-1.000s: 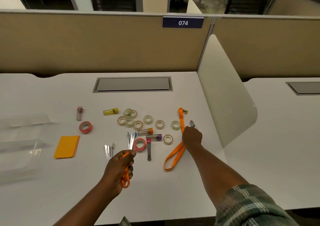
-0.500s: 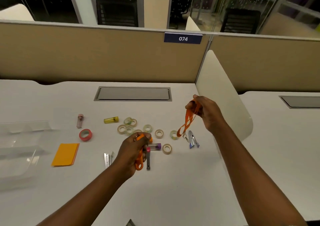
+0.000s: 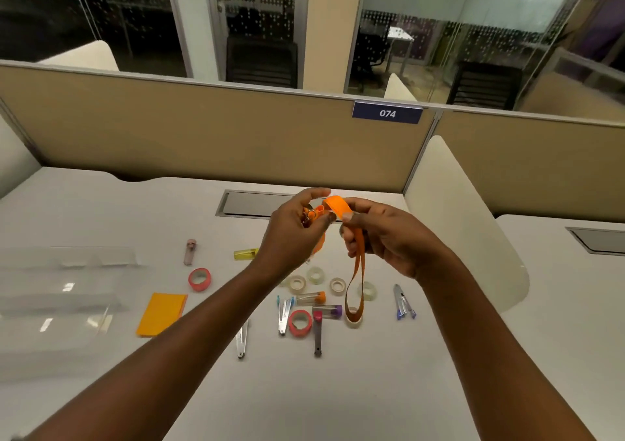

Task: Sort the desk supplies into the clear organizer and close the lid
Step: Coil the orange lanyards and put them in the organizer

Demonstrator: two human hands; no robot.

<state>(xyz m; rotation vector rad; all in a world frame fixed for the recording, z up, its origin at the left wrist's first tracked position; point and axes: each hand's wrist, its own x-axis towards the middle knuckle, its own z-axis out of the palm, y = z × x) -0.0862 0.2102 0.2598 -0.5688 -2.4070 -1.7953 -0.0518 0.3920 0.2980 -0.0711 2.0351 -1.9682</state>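
An orange fabric lanyard (image 3: pixel 334 205) is held up over the middle of the white counter (image 3: pixel 338 390). Its clip end is pinched by the left hand (image 3: pixel 294 234), and the strap is gripped in the right hand (image 3: pixel 389 234), loop dangling. The clear plastic organizer (image 3: pixel 57 302) is seen at the counter's left edge.
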